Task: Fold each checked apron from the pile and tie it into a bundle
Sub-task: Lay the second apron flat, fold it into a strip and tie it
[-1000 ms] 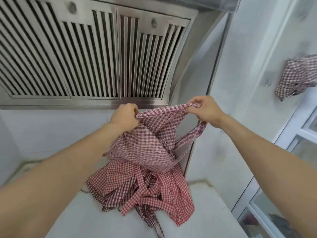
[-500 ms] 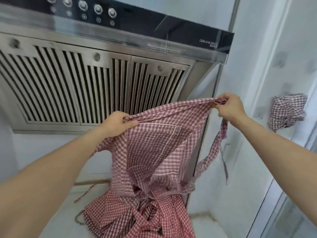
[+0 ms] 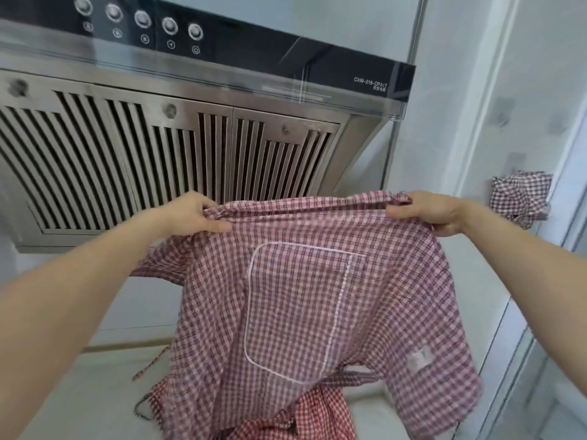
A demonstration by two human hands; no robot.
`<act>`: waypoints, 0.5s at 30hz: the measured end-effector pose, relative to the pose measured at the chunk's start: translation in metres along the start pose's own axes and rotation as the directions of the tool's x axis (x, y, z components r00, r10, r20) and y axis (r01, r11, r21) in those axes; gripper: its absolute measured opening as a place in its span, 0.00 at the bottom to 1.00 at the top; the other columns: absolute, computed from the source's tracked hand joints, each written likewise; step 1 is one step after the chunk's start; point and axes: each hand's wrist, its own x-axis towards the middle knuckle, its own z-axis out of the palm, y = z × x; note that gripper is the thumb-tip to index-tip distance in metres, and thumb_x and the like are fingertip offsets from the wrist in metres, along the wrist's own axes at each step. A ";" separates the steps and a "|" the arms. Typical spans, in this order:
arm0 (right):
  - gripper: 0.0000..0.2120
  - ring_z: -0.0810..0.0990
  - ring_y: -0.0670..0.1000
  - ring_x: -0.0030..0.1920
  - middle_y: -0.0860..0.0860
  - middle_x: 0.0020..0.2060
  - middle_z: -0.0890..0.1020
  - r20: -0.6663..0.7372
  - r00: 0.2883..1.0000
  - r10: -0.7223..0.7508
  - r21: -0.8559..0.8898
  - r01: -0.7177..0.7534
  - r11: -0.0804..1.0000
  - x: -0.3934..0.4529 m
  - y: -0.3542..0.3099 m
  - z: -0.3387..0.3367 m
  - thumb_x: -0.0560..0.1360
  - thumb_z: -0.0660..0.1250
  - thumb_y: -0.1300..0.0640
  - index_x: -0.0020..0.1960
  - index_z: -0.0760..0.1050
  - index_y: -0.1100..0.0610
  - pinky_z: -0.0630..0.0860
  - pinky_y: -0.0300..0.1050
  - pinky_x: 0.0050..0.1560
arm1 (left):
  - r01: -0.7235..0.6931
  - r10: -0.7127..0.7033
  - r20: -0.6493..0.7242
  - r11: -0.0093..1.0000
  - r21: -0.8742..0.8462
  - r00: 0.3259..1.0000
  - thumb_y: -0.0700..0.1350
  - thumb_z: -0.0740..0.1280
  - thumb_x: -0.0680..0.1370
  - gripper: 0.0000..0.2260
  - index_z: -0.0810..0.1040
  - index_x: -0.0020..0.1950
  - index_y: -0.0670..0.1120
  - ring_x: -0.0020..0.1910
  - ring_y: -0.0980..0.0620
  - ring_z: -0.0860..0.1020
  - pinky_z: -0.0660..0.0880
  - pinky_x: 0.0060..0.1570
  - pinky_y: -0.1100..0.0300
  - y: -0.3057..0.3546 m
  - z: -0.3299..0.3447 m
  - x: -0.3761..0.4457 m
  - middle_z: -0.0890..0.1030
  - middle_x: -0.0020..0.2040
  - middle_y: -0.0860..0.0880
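Fingers of my left hand (image 3: 198, 214) and right hand (image 3: 425, 211) are curled, each pinching a top corner of one checked apron (image 3: 317, 296), spread across frame centre below the range hood (image 3: 190, 147). I judge the cloth light, limp and non-slip; hems and corners are the sound holds. Count: one apron held; redder pile (image 3: 305, 417) at bottom centre, number indeterminate; one checked bundle (image 3: 521, 198) at right; one trimmed pocket (image 3: 295, 312).

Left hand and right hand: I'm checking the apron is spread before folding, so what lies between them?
In the head view, the top hem of the checked apron stretches between the left hand and right hand, each gripping a corner.
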 end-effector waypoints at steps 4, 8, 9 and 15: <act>0.11 0.86 0.56 0.47 0.56 0.47 0.87 -0.077 0.996 0.052 -0.197 -0.066 0.978 0.005 0.016 -0.008 0.73 0.73 0.61 0.54 0.80 0.62 0.80 0.50 0.52 | 0.054 -0.074 0.054 0.949 0.311 0.996 0.47 0.76 0.74 0.06 0.82 0.39 0.48 0.37 0.55 0.80 0.73 0.37 0.67 -0.018 0.003 -0.002 0.84 0.39 0.52; 0.12 0.84 0.59 0.52 0.59 0.51 0.85 -0.198 0.979 0.046 -0.224 -0.091 0.970 0.026 0.037 -0.008 0.76 0.70 0.63 0.59 0.79 0.65 0.78 0.51 0.56 | 0.131 -0.105 -0.085 0.901 0.413 0.991 0.41 0.68 0.80 0.08 0.77 0.41 0.42 0.38 0.48 0.75 0.72 0.37 0.56 -0.026 0.010 -0.005 0.78 0.41 0.46; 0.11 0.83 0.60 0.53 0.59 0.52 0.85 -0.225 0.973 0.042 -0.221 -0.093 0.971 0.028 0.041 -0.006 0.78 0.69 0.63 0.59 0.79 0.64 0.78 0.52 0.57 | 0.149 -0.105 -0.133 0.911 0.384 0.985 0.39 0.65 0.81 0.05 0.78 0.46 0.42 0.42 0.47 0.76 0.72 0.39 0.56 -0.023 0.010 -0.005 0.78 0.45 0.45; 0.10 0.84 0.53 0.33 0.57 0.35 0.85 -0.316 0.934 0.169 0.106 -0.143 0.984 0.039 0.055 0.006 0.84 0.58 0.62 0.59 0.74 0.68 0.83 0.47 0.33 | 0.283 -0.338 -0.249 0.931 -0.229 0.908 0.47 0.61 0.84 0.12 0.76 0.51 0.38 0.40 0.45 0.77 0.77 0.40 0.55 -0.013 0.006 0.001 0.79 0.43 0.41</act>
